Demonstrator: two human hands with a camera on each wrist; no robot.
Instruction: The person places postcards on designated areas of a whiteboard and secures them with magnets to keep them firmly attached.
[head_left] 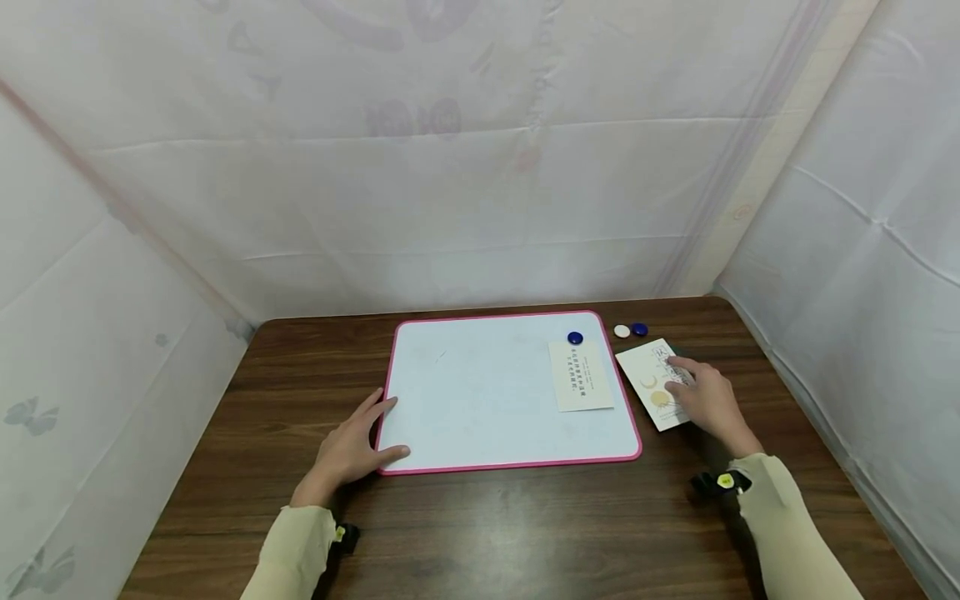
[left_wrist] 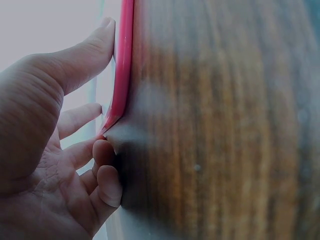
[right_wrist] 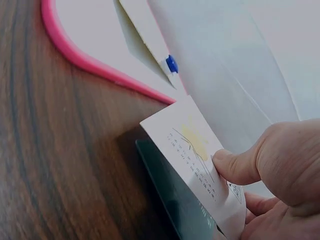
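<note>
A white magnetic board point(head_left: 480, 392) with a pink frame lies on the table. My left hand point(head_left: 345, 450) rests at its left end, thumb and fingertips on the white face near the front corner; in the left wrist view two fingers bend beside the pink frame point(left_wrist: 125, 60). At the board's right side, my right hand point(head_left: 712, 404) pinches a white card point(right_wrist: 185, 155), printed with a yellow shape and small writing, its thumb on the printed face. One edge of that card is lifted off a dark green card point(right_wrist: 170, 190) beneath it.
On the board's right part lies a cream card point(head_left: 582, 383), a blue round magnet point(head_left: 575, 337) at its top edge. A white magnet point(head_left: 622, 331) and another blue one point(head_left: 639, 329) sit beyond the board's far right corner. White cloth walls point(head_left: 465, 208) enclose the wooden table point(head_left: 487, 533).
</note>
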